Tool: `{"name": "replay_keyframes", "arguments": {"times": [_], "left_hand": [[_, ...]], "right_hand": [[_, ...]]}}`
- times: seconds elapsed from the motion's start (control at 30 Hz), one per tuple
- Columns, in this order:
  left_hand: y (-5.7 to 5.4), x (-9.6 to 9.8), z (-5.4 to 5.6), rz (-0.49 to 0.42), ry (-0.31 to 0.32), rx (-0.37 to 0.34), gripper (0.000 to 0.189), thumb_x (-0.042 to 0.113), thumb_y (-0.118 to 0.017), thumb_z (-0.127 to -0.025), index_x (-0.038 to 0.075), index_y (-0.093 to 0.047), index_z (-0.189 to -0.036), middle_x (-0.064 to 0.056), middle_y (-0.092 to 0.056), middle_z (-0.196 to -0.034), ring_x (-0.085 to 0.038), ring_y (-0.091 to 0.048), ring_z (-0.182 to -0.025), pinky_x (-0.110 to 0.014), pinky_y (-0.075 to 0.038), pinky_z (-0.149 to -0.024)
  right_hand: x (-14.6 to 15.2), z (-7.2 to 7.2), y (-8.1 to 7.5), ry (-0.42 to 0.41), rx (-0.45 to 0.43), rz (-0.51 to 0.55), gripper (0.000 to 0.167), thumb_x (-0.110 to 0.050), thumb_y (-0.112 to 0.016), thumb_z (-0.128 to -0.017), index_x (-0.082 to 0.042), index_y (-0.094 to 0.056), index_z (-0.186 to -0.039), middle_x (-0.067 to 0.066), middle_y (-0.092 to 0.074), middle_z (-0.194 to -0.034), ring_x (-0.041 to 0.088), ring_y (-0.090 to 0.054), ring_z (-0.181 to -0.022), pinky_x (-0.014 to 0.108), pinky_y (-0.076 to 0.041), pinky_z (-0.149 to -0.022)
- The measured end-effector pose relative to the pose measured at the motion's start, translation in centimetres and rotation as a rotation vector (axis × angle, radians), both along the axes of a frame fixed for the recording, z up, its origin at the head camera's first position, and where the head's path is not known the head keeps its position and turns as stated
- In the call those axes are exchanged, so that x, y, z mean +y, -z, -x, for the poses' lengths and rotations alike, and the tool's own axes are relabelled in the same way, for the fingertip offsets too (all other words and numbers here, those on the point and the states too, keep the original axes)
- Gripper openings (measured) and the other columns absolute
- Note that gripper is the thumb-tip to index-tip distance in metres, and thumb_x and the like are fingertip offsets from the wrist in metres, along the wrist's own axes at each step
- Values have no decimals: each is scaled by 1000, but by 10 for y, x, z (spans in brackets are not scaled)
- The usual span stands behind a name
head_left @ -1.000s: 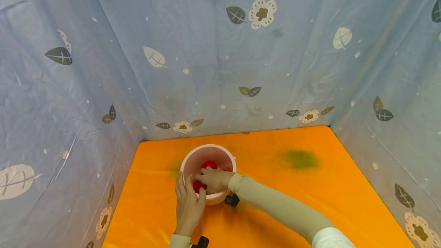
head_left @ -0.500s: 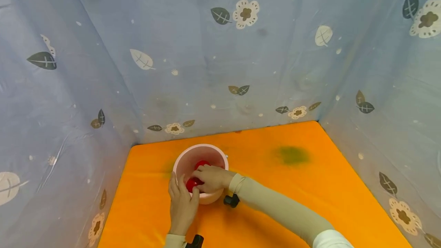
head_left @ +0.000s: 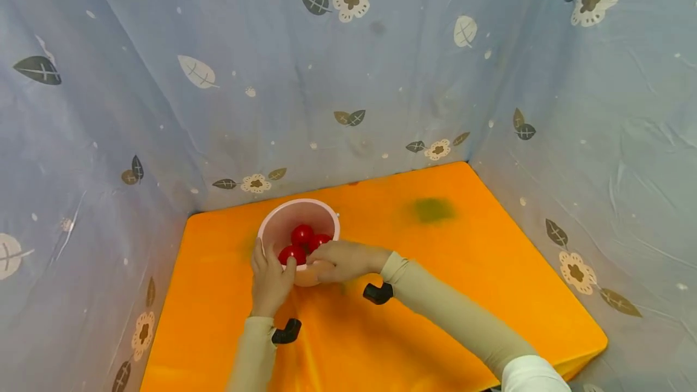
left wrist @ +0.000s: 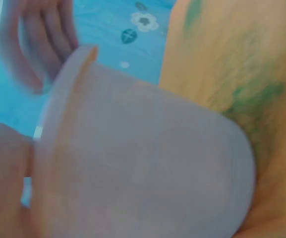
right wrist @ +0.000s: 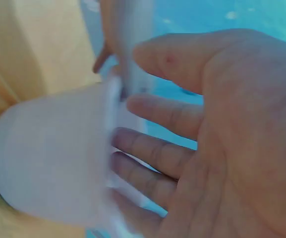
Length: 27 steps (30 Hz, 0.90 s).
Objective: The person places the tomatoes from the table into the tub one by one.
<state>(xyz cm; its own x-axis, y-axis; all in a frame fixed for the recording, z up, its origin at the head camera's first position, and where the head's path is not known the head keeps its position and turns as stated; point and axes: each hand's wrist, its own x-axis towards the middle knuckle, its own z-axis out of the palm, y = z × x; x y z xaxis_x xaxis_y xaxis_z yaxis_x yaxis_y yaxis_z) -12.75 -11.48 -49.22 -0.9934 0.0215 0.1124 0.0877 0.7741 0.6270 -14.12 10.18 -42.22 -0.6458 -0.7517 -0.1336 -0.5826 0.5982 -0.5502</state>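
Note:
A pale pink bucket (head_left: 272, 222) stands on the orange table top toward its left side. Inside it lie three glossy red balls: one at the back (head_left: 302, 235), another at the right (head_left: 320, 241), and a third at the front (head_left: 292, 254). My left hand (head_left: 271, 283) holds the bucket's left front rim, its thumb overlapping the front ball. At the right front rim is my right hand (head_left: 348, 259); the right wrist view shows its fingers (right wrist: 155, 151) spread and nearly straight, palm bare. Much of the left wrist view is filled by the bucket's outer wall (left wrist: 147, 148).
Blue sheeting (head_left: 305, 77) with leaf and flower prints encloses the table on the back and both sides. The orange table top (head_left: 392, 228) carries a green stain (head_left: 432, 210) at the back right. Black mounts sit under both wrists.
My right hand has drawn back from inside the bucket to its right front rim, uncovering the balls. My left hand stays at the rim. The head view has shifted right.

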Motion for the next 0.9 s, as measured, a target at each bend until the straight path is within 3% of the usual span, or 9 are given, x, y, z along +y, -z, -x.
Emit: {"name": "replay_keyframes", "arguments": {"times": [0.1,0.2,0.3,0.4,0.5,0.57,0.63,0.73,0.9], "left_hand": [[-19,-5,15,32,-1,29,71,33,-48,-102,-8,-24,-154,-28,-10,-166,-50,-15,-150,-72,-25,-114],[-36,-3,15,46,25,120,63,32,-48,-103,-4,-34,-153,-26,-27,-163,-46,-25,-150,-66,-22,-119],[-38,9,-2,79,96,242,53,27,-52,-102,-3,-47,-146,-23,-42,-157,-43,-36,-147,-62,-28,-119],[-22,25,-27,152,172,297,54,28,-58,-101,-3,-50,-145,-23,-44,-156,-44,-38,-147,-61,-31,-117],[-4,40,-48,209,215,204,65,37,-55,-102,-1,-40,-153,-22,-36,-161,-45,-30,-151,-63,-27,-119],[6,47,-58,219,219,110,72,44,-50,-104,1,-32,-157,-21,-28,-165,-45,-22,-153,-65,-22,-120],[12,50,-63,208,206,46,76,48,-47,-104,1,-26,-159,-20,-25,-166,-46,-18,-154,-66,-20,-120],[17,50,-66,182,192,14,78,50,-47,-104,0,-24,-159,-20,-24,-167,-46,-16,-155,-66,-19,-120],[20,50,-65,169,187,-8,80,53,-44,-104,2,-20,-161,-16,-17,-170,-42,-10,-157,-65,-14,-122]], "right_hand": [[23,3,-21,16,-83,48,43,-29,-56,-103,-11,-56,-142,3,-60,-143,22,-58,-129,36,-45,-112],[57,0,-29,153,-141,79,54,-40,-53,-104,-17,-45,-152,1,-49,-155,23,-47,-143,42,-38,-119],[97,-11,-17,362,-84,107,64,-53,-46,-104,-23,-34,-159,1,-37,-164,26,-36,-152,50,-31,-122],[130,-23,10,557,76,120,68,-57,-42,-103,-24,-27,-161,6,-29,-167,33,-27,-155,61,-25,-121],[152,-34,37,701,252,80,71,-57,-40,-104,-19,-24,-162,12,-22,-169,39,-20,-156,67,-19,-120],[163,-42,53,775,312,52,73,-56,-39,-105,-15,-22,-162,14,-18,-170,41,-16,-156,67,-16,-120],[171,-51,68,835,315,48,74,-56,-38,-105,-12,-21,-163,16,-17,-170,43,-14,-156,66,-14,-121],[178,-63,84,889,284,61,74,-54,-37,-106,-9,-21,-162,21,-19,-168,47,-14,-155,67,-12,-120],[186,-73,93,916,257,65,73,-54,-37,-106,-10,-20,-163,24,-18,-168,51,-12,-153,71,-12,-118]]}}
